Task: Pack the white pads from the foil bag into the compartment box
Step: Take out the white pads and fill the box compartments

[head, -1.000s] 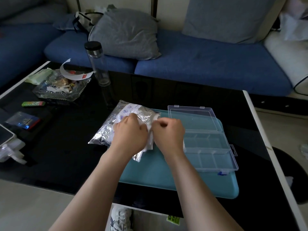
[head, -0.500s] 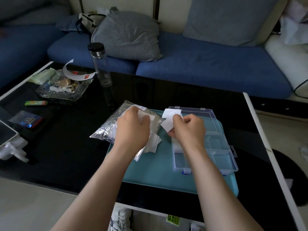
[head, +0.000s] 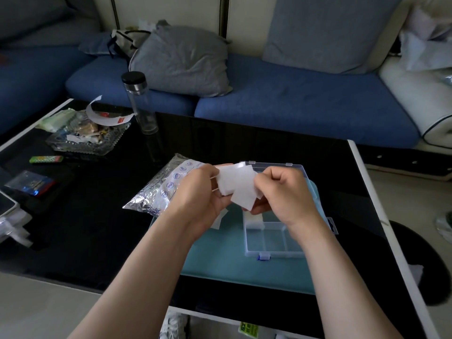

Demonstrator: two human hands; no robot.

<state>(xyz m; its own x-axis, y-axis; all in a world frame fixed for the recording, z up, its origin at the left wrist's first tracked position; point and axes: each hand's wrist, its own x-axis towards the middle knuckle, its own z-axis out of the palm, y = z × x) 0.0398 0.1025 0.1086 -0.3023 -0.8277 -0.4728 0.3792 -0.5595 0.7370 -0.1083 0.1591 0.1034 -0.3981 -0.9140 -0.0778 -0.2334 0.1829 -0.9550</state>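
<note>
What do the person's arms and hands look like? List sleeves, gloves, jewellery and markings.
The left forearm and right forearm are bare to the frame's edge; no sleeves show. The left hand and right hand wear no gloves, and no watch, bracelet or ring is visible.

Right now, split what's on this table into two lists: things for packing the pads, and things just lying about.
For the job: white pads, held by left hand and right hand; foil bag; compartment box, open, on the teal mat.

Lying about: clear bottle; glass dish of scraps; green pack; blue packet.
</note>
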